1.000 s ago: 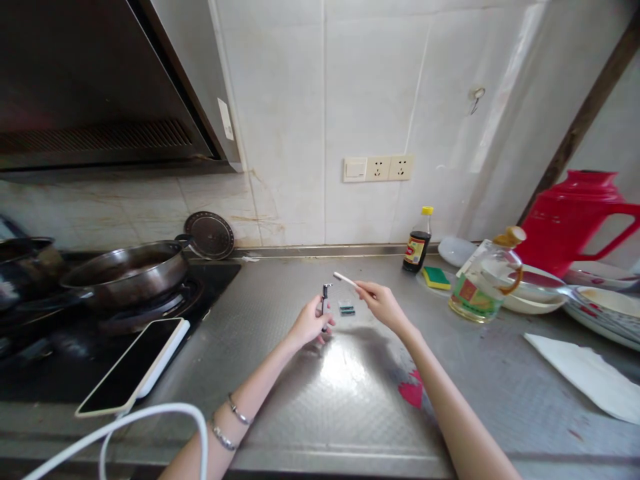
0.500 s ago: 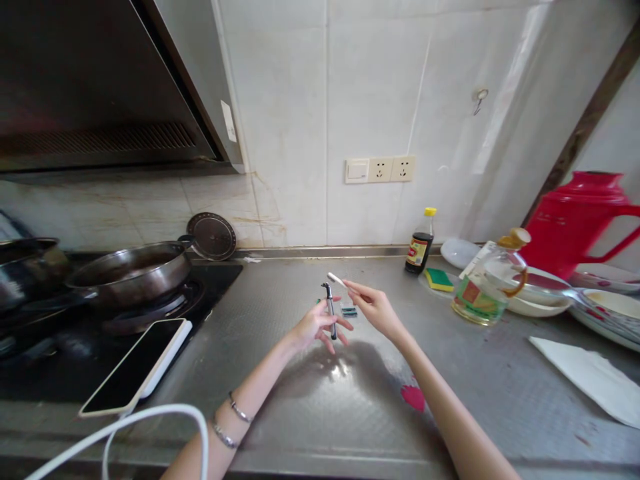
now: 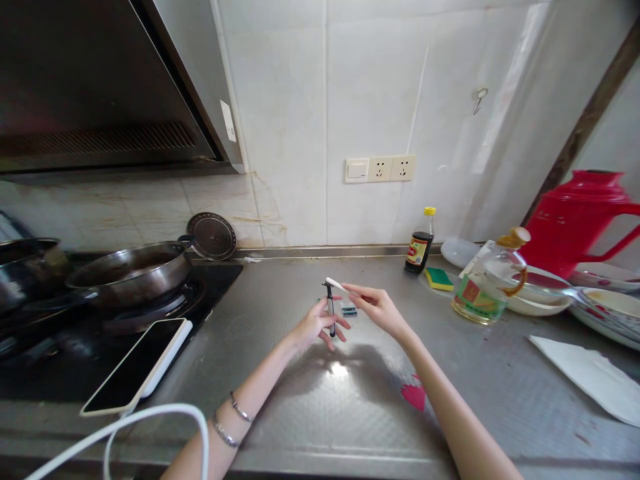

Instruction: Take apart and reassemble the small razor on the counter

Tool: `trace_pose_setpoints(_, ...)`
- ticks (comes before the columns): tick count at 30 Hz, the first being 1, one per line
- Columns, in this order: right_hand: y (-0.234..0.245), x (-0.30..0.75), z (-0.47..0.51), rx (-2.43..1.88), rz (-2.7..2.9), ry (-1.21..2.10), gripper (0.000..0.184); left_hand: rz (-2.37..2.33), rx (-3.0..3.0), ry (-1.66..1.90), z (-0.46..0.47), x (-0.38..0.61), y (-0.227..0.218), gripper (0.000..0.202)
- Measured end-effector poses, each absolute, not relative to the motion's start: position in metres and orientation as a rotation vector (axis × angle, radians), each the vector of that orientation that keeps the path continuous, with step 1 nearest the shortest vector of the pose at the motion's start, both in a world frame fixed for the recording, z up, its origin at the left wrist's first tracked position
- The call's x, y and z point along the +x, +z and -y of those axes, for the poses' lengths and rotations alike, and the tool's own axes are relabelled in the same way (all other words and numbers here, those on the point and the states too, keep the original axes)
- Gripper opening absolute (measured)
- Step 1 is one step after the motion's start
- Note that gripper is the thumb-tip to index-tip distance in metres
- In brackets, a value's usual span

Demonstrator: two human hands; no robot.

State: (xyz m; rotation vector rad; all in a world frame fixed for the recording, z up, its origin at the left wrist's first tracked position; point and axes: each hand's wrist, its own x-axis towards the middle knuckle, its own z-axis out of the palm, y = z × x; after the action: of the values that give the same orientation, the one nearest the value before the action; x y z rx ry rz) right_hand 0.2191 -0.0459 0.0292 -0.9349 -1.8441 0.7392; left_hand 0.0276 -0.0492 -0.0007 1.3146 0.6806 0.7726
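Note:
My left hand (image 3: 314,325) grips a slim razor handle (image 3: 331,311), silver with a black head and black end, held nearly upright above the counter. Some of its fingers are spread out beyond the handle. Between the fingertips of my right hand (image 3: 375,305) is a short white stick with a rounded tip (image 3: 336,285), like a cotton swab. Its tip is at or just beside the razor handle's head; I cannot tell whether they touch. Behind the hands, a small teal and clear piece (image 3: 349,309), too small to make out fully, lies on the steel counter (image 3: 345,413).
At left are a gas stove (image 3: 45,360) with a steel pan (image 3: 135,273) and a phone (image 3: 135,367) with a white cable (image 3: 150,410). At right stand a sauce bottle (image 3: 419,245), sponge (image 3: 439,279), oil jug (image 3: 483,290), red thermos (image 3: 575,220) and folded white paper (image 3: 585,373).
The white stick has moved slightly left and down, its tip now at the razor handle's head. The razor handle stands a little more upright.

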Motion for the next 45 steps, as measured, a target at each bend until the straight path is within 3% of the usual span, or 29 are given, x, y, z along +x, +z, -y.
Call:
trace_pose_setpoints(9, 0.051, 0.245, 0.053, -0.947, 1.832, 0.959, 0.047, -0.803, 1.503, 0.990, 0.043, 0.029, -0.007, 0.031)
trace_pose_setpoints(19, 0.056, 0.251, 0.057, -0.958, 2.056, 1.203, 0.047, -0.849, 1.614, 0.970, 0.038, 0.025, -0.005, 0.032)
trace_pose_setpoints(25, 0.056, 0.255, 0.057, -0.992, 2.017, 1.066, 0.046, -0.822, 1.640, 0.956, 0.040, 0.024, -0.003, 0.033)
trace_pose_setpoints(41, 0.055, 0.260, 0.056, -0.944, 2.038, 1.252, 0.047, -0.797, 1.712, 0.877, 0.046, 0.026, 0.002, 0.028)
trace_pose_setpoints(45, 0.050, 0.261, 0.049, -1.010, 1.959, 1.086, 0.046, -0.752, 1.616, 0.784, 0.050, 0.027, 0.003, 0.034)
